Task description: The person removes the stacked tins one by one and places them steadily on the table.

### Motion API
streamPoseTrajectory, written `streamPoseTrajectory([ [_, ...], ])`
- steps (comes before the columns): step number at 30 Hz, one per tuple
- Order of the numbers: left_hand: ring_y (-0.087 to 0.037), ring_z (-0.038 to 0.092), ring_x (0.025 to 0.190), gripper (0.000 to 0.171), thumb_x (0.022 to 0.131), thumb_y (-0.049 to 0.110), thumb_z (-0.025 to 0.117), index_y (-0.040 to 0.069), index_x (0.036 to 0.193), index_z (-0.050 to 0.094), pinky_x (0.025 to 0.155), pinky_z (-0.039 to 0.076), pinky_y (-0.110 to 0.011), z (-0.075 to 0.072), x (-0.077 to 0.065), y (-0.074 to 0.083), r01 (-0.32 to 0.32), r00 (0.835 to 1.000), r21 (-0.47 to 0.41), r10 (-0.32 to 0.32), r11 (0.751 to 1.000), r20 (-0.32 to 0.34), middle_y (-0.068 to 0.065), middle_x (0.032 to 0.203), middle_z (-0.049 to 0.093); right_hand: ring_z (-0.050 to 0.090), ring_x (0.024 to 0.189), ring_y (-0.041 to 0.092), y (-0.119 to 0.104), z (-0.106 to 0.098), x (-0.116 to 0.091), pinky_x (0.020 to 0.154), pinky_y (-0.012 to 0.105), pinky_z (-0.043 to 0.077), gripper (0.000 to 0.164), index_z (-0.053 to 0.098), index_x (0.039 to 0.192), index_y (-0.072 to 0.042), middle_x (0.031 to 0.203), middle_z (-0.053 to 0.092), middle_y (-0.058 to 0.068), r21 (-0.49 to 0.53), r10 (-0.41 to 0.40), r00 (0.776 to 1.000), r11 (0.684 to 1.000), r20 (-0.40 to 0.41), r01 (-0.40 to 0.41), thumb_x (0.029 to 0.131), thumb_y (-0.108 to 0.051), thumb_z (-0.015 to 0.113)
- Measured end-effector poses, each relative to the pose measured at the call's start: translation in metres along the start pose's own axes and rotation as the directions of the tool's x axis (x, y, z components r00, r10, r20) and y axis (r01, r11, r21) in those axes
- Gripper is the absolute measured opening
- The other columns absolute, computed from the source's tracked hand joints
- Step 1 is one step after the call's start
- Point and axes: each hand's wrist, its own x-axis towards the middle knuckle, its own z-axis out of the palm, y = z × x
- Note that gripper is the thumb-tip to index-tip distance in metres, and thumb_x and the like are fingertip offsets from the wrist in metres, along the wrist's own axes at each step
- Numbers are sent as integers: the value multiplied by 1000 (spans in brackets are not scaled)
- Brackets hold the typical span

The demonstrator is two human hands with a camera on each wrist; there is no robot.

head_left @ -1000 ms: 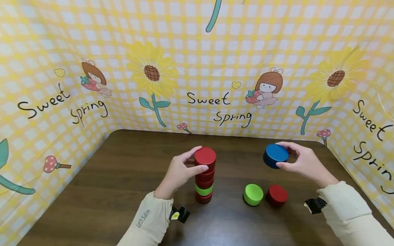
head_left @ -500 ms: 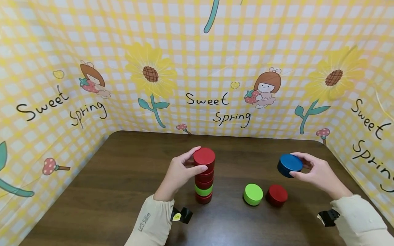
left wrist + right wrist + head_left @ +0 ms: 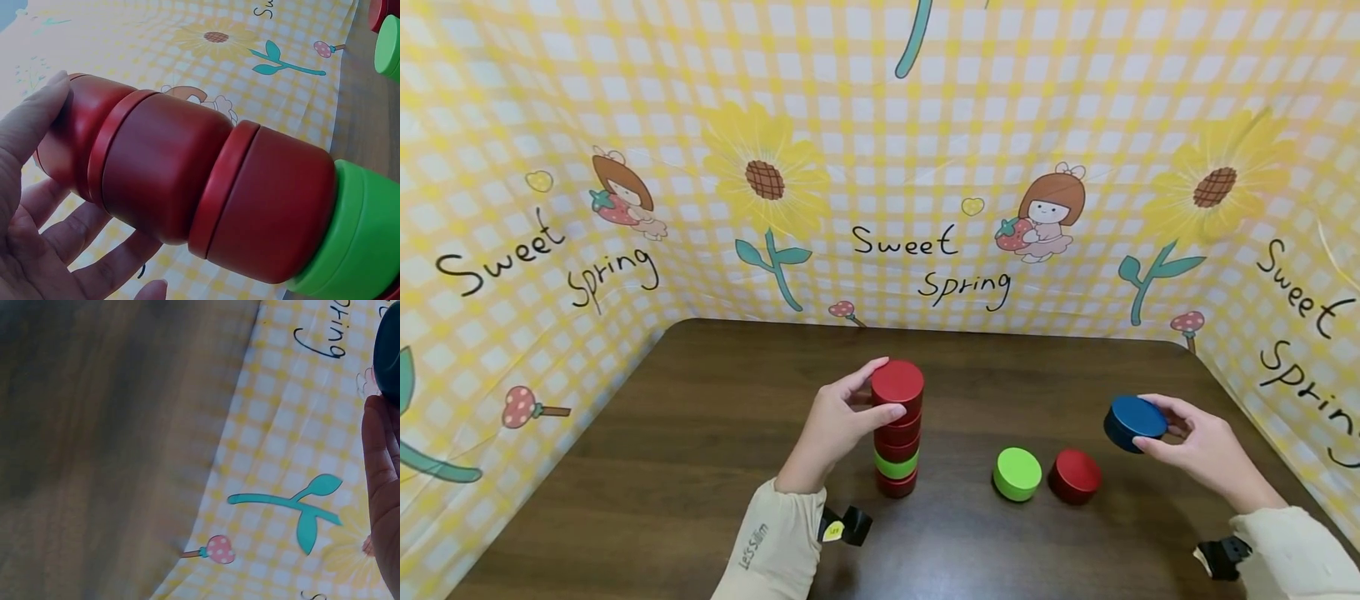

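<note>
Closest to me I see two cream sleeves (image 3: 775,537). Past them, the left hand (image 3: 827,433) has its thumb and fingers bent around the red top of a tower (image 3: 898,433). The tower stands on the brown counter (image 3: 737,400), red with one green part, second from the bottom. Right of it I see a green pot (image 3: 1017,475) just beside a red pot (image 3: 1076,477). Farther off, the right hand (image 3: 1213,458) has its fingers pinching a blue pot (image 3: 1133,423) above the counter. Behind everything hangs a yellow checked cloth (image 3: 880,158).
</note>
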Motion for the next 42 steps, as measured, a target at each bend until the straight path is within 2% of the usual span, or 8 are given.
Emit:
streamPoseTrajectory([
  [10,-23,61,99,57,81,13,77,15,134,57,81,53,-38,0,-2,2,7,1000,-31,-7,1000,-2,-8,114,66,48,79,-17,17,5,-11,62,9,44,55,55,122,10,109,59,35,6,47,999,999,9,-47,79,-15,78],
  [15,-23,61,98,56,82,14,76,12,134,57,81,53,-38,0,-2,2,-6,1000,-19,6,1000,2,-10,114,66,46,79,-17,22,6,-14,63,13,46,57,55,122,10,110,59,35,-39,72,996,997,54,-70,79,-19,78],
  [28,-24,60,99,54,83,16,76,10,133,58,77,52,-36,0,-3,2,-32,999,20,32,999,1,-11,115,66,52,78,-10,30,11,-14,63,19,49,55,55,120,12,102,64,25,-31,13,989,999,148,-9,77,-14,79],
  [31,-24,61,98,54,83,15,76,9,133,58,77,53,-36,0,-2,2,-39,999,17,39,999,3,-11,114,66,54,79,-5,32,12,-14,63,21,49,54,55,119,12,100,65,21,-39,14,986,999,166,-7,77,-13,79],
  [35,-24,60,98,53,83,16,76,11,133,58,77,53,-36,0,-3,2,-32,999,19,32,999,5,-10,114,66,60,83,11,34,12,-14,64,22,49,55,54,120,12,102,64,22,-53,44,979,998,200,-34,78,-14,78],
  [38,-24,60,98,53,83,16,76,11,133,59,77,53,-37,0,-3,2,-29,1000,15,29,999,2,-11,114,66,61,84,17,35,13,-13,64,22,50,56,53,122,13,103,64,22,-38,58,971,998,233,-51,79,-15,78],
  [42,-24,61,96,54,82,15,76,9,133,58,78,53,-37,0,-3,2,-32,999,5,32,999,4,-11,112,67,59,82,5,39,13,-12,65,21,50,55,51,122,15,105,63,23,4,51,965,999,257,-54,81,-12,76],
])
